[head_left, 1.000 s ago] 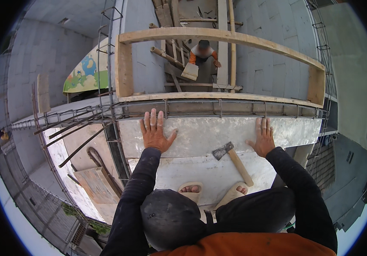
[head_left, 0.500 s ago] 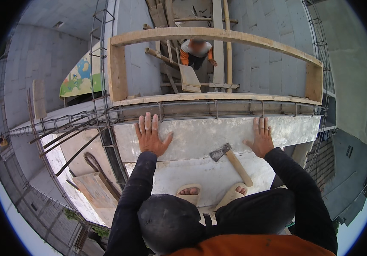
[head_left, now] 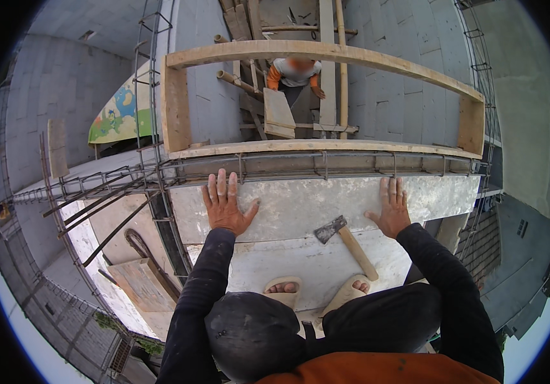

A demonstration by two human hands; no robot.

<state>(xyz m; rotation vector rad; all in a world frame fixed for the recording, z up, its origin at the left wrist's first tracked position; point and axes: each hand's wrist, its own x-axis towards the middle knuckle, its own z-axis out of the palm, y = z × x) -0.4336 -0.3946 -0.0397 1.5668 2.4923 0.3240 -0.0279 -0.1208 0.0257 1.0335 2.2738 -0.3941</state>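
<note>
My left hand (head_left: 226, 206) lies flat, fingers spread, on a pale, white-smeared board (head_left: 307, 208) that runs across in front of me. Farther right on the same board rests my right hand (head_left: 391, 208), thumb and fingers apart, holding nothing. Between the hands and nearer to me lies a hatchet (head_left: 357, 251) with a wooden handle; its dark, pale-spotted head touches the board and the handle slants down toward my right foot. Just beyond the fingertips runs a steel rebar cage (head_left: 326, 165). A wooden formwork frame (head_left: 326, 149) stands right behind it.
Beyond the frame the space drops between grey block walls (head_left: 387, 89). Down there a person (head_left: 294, 73) in orange sleeves is beside a leaning board (head_left: 279, 114) and bamboo poles (head_left: 343, 89). Vertical rebar (head_left: 153, 83) rises at left. A loose plank (head_left: 140, 281) lies left of me.
The person below has straightened slightly, and the leaning board beside them has shifted a little left and up. Both my hands and the hatchet stay where they were.
</note>
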